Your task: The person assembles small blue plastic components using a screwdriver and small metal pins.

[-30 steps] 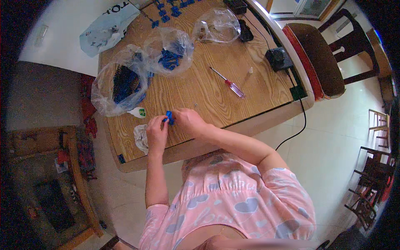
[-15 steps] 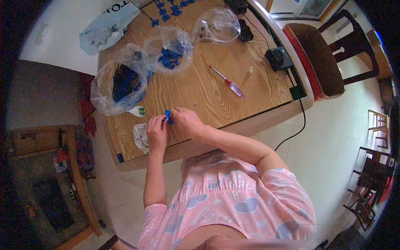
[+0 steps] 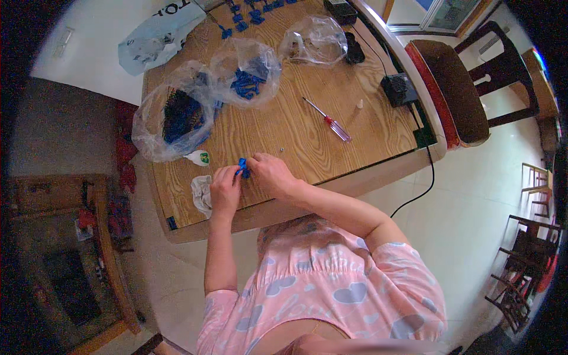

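Close to the table's near edge, a small blue plastic part (image 3: 242,167) sits between my two hands. The fingers of my left hand (image 3: 225,188) are closed on its left side. From the right, my right hand (image 3: 273,174) pinches its other side, and the curled fingers hide much of that grip. Left of my hands lie a white crumpled cloth or tissue (image 3: 202,194) and a white bottle with a green label (image 3: 199,158). A tiny metal piece (image 3: 281,149) rests on the wood just beyond my right hand.
Clear bags of dark pieces (image 3: 177,115) and blue parts (image 3: 247,83) stand farther back, beside another clear bag (image 3: 313,41). A screwdriver (image 3: 335,128) lies on the right, near a small white cap (image 3: 359,103) and a black box with a cable (image 3: 397,90). Several blue assemblies (image 3: 255,16) line the far edge.
The view has shifted slightly, so the table things appear a little to the right. Both hands keep hold of the blue part in nearly the same pose.
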Motion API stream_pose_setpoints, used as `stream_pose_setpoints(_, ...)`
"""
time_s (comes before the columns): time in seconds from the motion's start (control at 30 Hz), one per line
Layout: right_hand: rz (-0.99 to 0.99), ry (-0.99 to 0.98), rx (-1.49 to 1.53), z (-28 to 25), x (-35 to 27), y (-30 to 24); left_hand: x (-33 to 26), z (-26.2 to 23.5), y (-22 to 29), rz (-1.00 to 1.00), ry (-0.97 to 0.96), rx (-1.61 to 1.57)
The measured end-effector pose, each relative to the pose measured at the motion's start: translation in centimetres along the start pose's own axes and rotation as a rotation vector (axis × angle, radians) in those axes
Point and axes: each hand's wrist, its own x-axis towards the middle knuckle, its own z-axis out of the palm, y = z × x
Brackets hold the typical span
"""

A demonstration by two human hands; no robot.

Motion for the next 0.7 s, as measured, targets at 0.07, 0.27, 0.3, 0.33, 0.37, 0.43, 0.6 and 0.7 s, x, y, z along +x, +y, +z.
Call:
stream_pose_setpoints(0.07,0.006,-0.012,0.010,0.0,0.0,-0.2,0.1,-0.3,0.0,0.034,-0.042,0.081)
stream_pose_setpoints(0.27,-0.026,-0.037,-0.030,0.6,0.4,0.3,1.0,-0.8,0.5,0.040,-0.128,0.087)
stream_pose_setpoints(0.3,-0.026,-0.053,-0.046,0.7,0.4,0.3,1.1,-0.9,0.4,0.039,-0.129,0.087)
stream_pose_setpoints(0.33,-0.025,-0.071,-0.061,0.5,0.5,-0.1,1.1,-0.9,0.3,0.030,-0.153,0.078)
stream_pose_setpoints(0.37,-0.023,-0.073,-0.060,0.6,0.5,-0.6,1.1,-1.0,0.3,0.021,-0.177,0.070)
stream_pose_setpoints(0.43,-0.008,-0.010,-0.122,0.7,0.5,-1.8,1.2,-1.2,0.2,0.016,-0.207,0.074)
stream_pose_setpoints(0.6,0.056,-0.017,0.038,0.6,1.1,-1.2,1.4,-1.5,-0.3,-0.009,-0.250,0.118)
stream_pose_setpoints(0.7,0.072,-0.057,0.161,0.4,1.4,-1.1,1.1,-1.6,-0.6,0.012,-0.242,0.123)
